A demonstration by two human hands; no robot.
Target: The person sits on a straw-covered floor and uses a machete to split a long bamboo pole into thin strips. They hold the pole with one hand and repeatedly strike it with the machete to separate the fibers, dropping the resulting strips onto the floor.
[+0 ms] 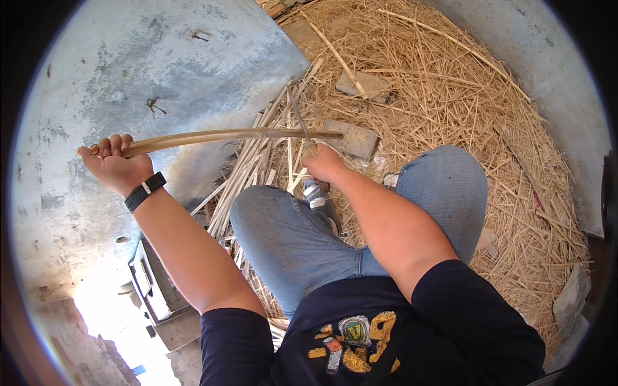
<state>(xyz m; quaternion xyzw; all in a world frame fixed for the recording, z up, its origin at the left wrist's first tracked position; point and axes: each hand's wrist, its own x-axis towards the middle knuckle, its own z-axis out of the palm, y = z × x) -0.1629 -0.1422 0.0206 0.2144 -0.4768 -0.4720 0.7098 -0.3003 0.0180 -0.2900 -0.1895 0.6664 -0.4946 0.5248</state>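
Note:
A long split bamboo piece stretches from left to right in front of me, slightly bowed. My left hand is wrapped round its left end, up by the wall. My right hand is closed on the handle of a knife, and its thin, dark blade points up and away. That blade crosses the bamboo close to its right end; I cannot tell how deep it sits. Below the bamboo, a bundle of pale split strips lies between the wall and my left knee.
Straw-like shavings cover the floor ahead and to the right. Two bricks lie there, a nearer brick beside the bamboo's right end and a farther brick. A worn blue wall rises at left; another grey wall curves along the right.

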